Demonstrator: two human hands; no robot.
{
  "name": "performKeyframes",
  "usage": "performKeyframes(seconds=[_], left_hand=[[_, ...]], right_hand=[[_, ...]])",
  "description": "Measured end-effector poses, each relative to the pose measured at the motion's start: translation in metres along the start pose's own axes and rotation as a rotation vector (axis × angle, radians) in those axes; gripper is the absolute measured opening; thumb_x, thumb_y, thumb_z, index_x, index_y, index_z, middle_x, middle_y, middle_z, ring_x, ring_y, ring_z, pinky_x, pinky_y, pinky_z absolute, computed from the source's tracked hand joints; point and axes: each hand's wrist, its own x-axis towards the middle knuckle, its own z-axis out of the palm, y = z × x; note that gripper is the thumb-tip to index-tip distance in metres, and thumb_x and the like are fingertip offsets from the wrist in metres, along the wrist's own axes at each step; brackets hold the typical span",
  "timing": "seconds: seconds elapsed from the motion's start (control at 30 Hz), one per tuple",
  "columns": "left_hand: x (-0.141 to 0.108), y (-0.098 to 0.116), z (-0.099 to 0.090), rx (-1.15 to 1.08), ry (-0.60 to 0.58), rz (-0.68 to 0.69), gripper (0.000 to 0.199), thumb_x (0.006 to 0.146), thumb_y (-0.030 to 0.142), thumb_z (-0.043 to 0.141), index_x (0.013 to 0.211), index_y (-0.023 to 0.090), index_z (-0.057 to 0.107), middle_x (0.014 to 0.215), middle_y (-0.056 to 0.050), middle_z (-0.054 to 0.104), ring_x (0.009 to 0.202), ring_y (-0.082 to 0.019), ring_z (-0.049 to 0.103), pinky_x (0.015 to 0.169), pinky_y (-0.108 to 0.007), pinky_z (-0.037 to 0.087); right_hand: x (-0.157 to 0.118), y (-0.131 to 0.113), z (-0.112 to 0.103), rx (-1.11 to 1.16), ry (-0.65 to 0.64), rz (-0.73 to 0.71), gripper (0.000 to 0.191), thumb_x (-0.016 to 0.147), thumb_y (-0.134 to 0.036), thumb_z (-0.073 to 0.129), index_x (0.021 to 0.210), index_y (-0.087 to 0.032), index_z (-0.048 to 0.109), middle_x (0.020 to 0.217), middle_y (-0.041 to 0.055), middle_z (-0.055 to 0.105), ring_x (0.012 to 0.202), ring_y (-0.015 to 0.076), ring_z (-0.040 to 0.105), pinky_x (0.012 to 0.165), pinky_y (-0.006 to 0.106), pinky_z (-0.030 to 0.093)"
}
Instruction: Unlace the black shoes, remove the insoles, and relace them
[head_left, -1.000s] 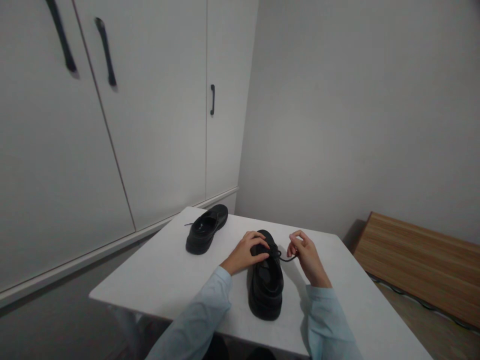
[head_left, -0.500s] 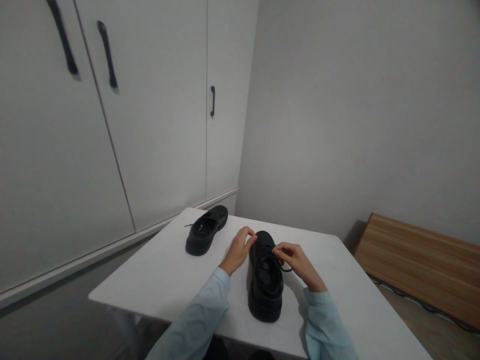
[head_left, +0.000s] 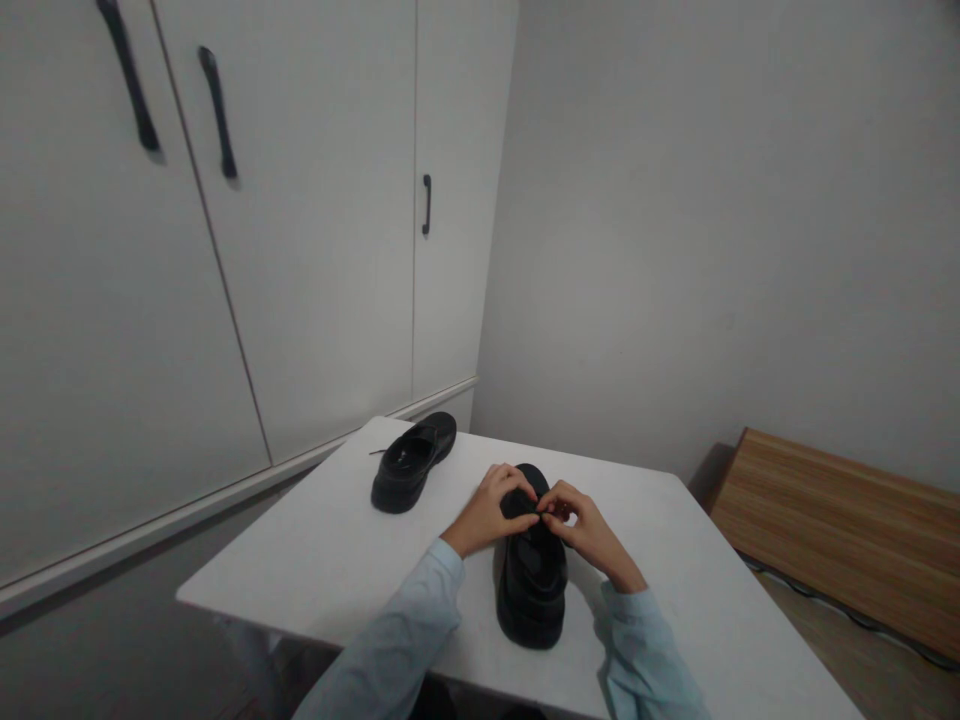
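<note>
"Black shoe [head_left: 531,605], on the desk [head_left: 330,580] near its front edge: hazards?"

"Left hand [head_left: 487,512] and right hand [head_left: 589,528] nearly meet over its upper, thumbs curled towards fingers (whether anything is pinched, I cannot tell). Uneven pulling could skew the shoe."

"Surroundings?"

"White desktop; second shoe [head_left: 397,492], far left; white cabinets [head_left: 337,250]; grey wall [head_left: 675,250]; wooden board [head_left: 840,540], right."

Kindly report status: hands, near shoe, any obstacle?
Left hand, right hand close together over near shoe. Shoe upright on table. Hands hide any lace; far shoe stands apart.
</note>
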Motion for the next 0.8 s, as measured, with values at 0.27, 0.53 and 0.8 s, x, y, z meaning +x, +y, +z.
performKeyframes(seconds=[0.27,0.53,0.8], left_hand=[[0.0,-0.001,0.007,0.003,-0.1,-0.062,0.025,0.066,0.02,0.068,0.089,0.021,0.057,0.098,-0.003,0.054,0.1,-0.022,0.046,0.089,-0.035,0.039],[0.001,0.0,0.008,0.004,-0.097,-0.061,0.022,0.067,0.016,0.064,0.086,0.02,0.054,0.097,-0.003,0.053,0.099,-0.021,0.045,0.089,-0.034,0.039],[0.001,-0.001,0.007,0.02,-0.101,-0.038,0.02,0.07,0.019,0.061,0.088,0.021,0.054,0.096,-0.003,0.055,0.098,-0.022,0.046,0.089,-0.035,0.038]], right_hand=[[0.001,0.002,0.01,-0.064,0.021,-0.047,0.023,0.062,-0.002,0.052,0.076,-0.021,0.053,0.08,-0.001,0.048,0.071,0.0148,0.046,0.062,0.026,0.037],[0.001,0.0,0.015,-0.141,0.058,-0.083,0.022,0.065,-0.002,0.052,0.075,-0.021,0.05,0.081,-0.0001,0.047,0.074,0.0161,0.046,0.063,0.026,0.036],[-0.001,0.001,0.011,-0.113,0.052,-0.094,0.012,0.075,-0.011,0.056,0.078,-0.022,0.052,0.08,-0.0005,0.048,0.07,0.0152,0.046,0.062,0.026,0.036]])
